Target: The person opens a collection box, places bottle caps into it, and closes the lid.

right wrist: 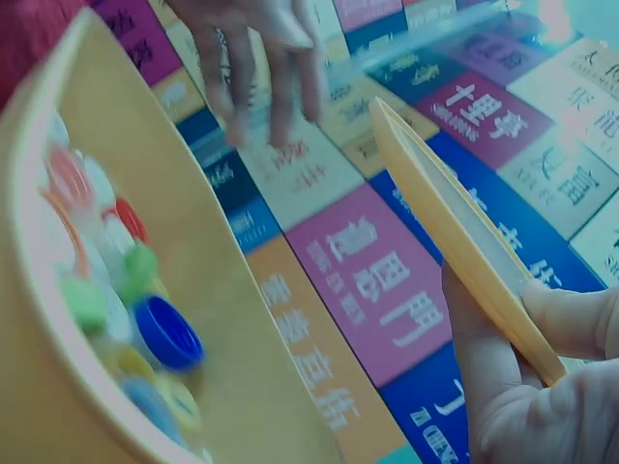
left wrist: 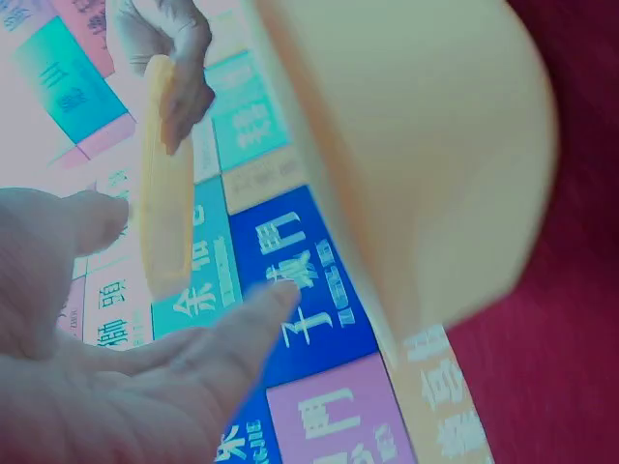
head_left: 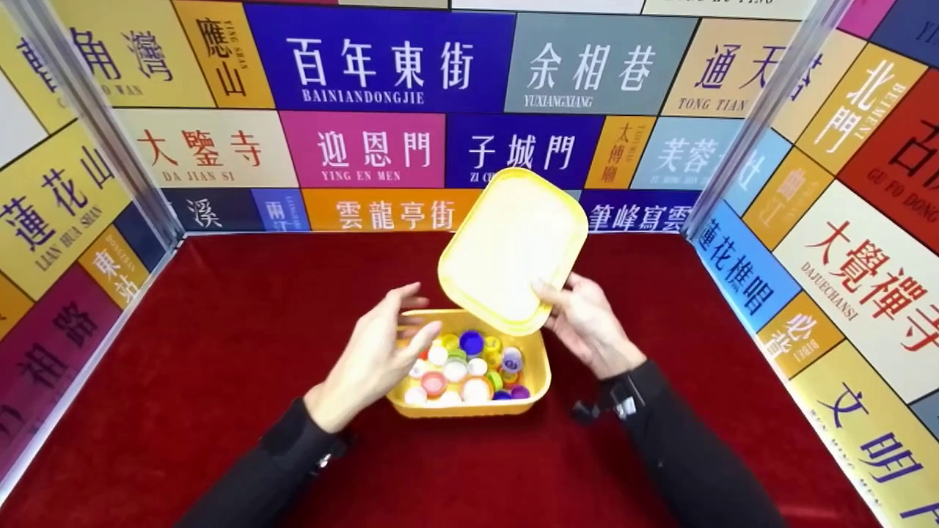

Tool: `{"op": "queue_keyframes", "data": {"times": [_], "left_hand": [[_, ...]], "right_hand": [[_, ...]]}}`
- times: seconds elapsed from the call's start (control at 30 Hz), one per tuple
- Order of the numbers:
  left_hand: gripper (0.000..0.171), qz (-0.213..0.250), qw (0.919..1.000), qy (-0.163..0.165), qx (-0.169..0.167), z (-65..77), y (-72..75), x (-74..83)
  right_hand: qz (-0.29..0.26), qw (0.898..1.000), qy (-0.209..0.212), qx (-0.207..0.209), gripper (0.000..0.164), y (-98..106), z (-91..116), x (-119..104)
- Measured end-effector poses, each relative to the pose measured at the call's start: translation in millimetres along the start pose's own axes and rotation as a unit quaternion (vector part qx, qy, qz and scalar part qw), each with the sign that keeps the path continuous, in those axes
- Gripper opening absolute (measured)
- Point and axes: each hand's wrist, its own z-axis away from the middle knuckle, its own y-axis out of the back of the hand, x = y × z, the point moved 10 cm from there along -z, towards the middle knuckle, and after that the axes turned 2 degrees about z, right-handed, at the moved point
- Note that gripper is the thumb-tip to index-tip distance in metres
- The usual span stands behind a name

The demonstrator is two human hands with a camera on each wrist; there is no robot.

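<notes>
A yellow plastic lid (head_left: 506, 249) is raised above the back right of a yellow box (head_left: 469, 412). My right hand (head_left: 590, 326) pinches it at its lower right edge, thumb on the face toward me. In the right wrist view the lid (right wrist: 464, 242) appears edge-on between thumb and fingers. Several bottle caps in white, blue, red, green, yellow and purple lie in the box, among them a blue cap (right wrist: 168, 333). Over the box's left side, my left hand (head_left: 381, 352) has its fingers spread and holds nothing. The left wrist view shows its fingers apart from the lid (left wrist: 166, 193).
The box stands on a dark red cloth (head_left: 279, 330) covering the table. Walls of colourful panels with Chinese lettering (head_left: 381, 66) rise at the back and both sides. Metal posts (head_left: 770, 110) mark the back corners.
</notes>
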Motion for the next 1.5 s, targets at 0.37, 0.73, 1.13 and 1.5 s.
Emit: {"op": "queue_keyframes", "data": {"times": [0.37, 0.73, 1.13, 1.5], "left_hand": [[0.038, 0.251, 0.9642, 0.086, -0.008, -15.3, -16.2, 4.5], [0.025, 0.238, 0.9687, 0.067, 0.025, -10.5, 2.4, 9.0], [0.024, -0.07, 0.9743, -0.185, 0.108, -3.1, 48.1, 56.1], [0.034, -0.226, 0.9301, -0.282, 0.063, 7.4, 36.0, 63.9]], "right_hand": [[-0.021, 0.999, 0.004, -0.038, 0.044, -16, 26, 20], [0.0, 0.997, 0.021, -0.07, 0.051, -20, 30, 13], [0.035, 0.998, 0.012, -0.054, 0.083, 9, 36, -33], [-0.012, 0.997, 0.006, -0.07, 0.075, 19, 42, -45]]}}
